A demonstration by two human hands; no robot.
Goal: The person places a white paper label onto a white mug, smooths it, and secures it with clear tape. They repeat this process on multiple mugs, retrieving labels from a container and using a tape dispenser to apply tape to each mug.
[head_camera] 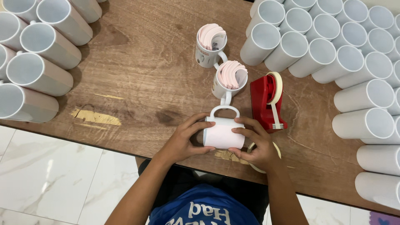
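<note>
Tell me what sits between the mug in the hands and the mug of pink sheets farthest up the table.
In the head view, a second mug stuffed with pink sheets stands between the held mug and the far mug of pink sheets, its handle pointing toward the held one.

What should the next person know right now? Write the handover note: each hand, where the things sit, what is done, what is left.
Left hand and right hand both clasp one white mug at the table edge, a pale sheet wrapped round it, handle pointing away.
Red tape dispenser stands just right of it; a tape roll lies under the right hand.
Two mugs with pink sheets rolled up inside stand behind.
Done: sheet is round the mug.
Left: no tape visible on it; plain white mugs wait right and left.
</note>
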